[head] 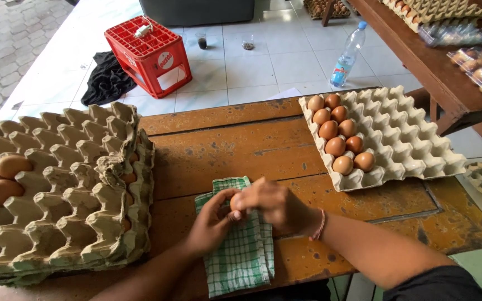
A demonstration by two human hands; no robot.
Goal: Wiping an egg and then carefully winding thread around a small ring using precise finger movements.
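Crate: red, upper left, round white label.
Left hand, right hand: lower centre, both grips grasping one egg over checked cloth.

A red plastic crate with a round white-and-red label stands on the tiles at upper left. A clear bottle with a blue label stands at top centre-right. Clear plastic egg packs lie on the bench at upper right.
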